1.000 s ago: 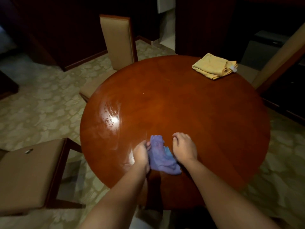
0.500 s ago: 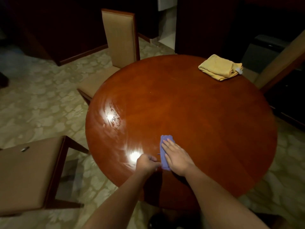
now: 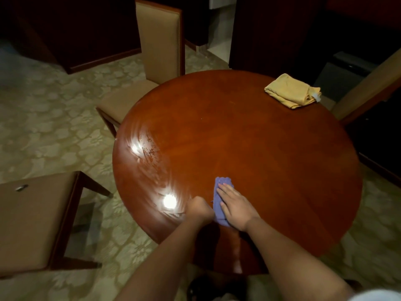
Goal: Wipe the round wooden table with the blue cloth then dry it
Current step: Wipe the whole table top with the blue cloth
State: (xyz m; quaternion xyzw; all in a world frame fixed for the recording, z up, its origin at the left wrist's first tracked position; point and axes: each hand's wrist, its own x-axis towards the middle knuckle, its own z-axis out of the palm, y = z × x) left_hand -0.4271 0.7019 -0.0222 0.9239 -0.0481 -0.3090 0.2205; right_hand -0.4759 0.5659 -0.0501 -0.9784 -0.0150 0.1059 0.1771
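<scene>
The round wooden table (image 3: 271, 153) fills the middle of the view, with wet streaks and light glare on its left side. A blue cloth (image 3: 223, 184) lies folded into a narrow strip near the table's front edge. My right hand (image 3: 235, 207) lies flat on the cloth with straight fingers, pressing it to the wood. Curled into a fist, my left hand (image 3: 199, 210) sits against the cloth's left edge and seems to pinch it. The cloth's near end is hidden under my hands.
A folded yellow cloth (image 3: 291, 91) lies at the table's far right edge. Tan padded chairs stand at the far left (image 3: 160, 40), the near left (image 3: 34, 216) and the far right (image 3: 368, 88). Patterned carpet surrounds the table, and dark furniture lines the back.
A second ago the cloth lay crumpled between both hands. It is now folded narrow, and my right hand has moved on top of it and flattened. My left hand has curled at its edge.
</scene>
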